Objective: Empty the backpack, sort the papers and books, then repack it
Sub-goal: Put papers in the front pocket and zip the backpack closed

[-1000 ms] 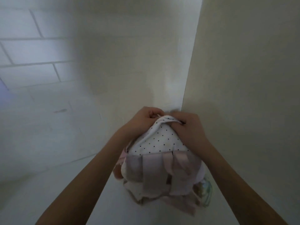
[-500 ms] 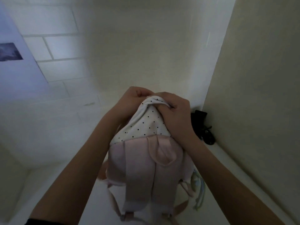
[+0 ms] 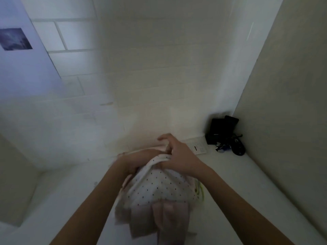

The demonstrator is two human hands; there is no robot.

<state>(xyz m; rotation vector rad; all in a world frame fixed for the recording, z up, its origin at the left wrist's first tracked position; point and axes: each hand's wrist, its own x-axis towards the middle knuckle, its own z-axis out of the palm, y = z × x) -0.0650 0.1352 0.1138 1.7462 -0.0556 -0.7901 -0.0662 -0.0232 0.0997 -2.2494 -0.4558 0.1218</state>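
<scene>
Right hand [image 3: 178,157] clenched on top edge of the polka-dot backpack [image 3: 159,190], forefinger lifted. Left hand [image 3: 134,162] grips the same edge, fingers tucked under fabric. Backpack stands on white tabletop [image 3: 230,183], pink straps [image 3: 159,220] toward the wearer. Black pouch [image 3: 222,130] in far-right corner.

I see a dim corner: a pale tiled wall [image 3: 141,59] at twelve o'clock, a plain panel [image 3: 292,85] at three, a white surface [image 3: 247,183] below, and a small picture [image 3: 15,39] at ten.
</scene>
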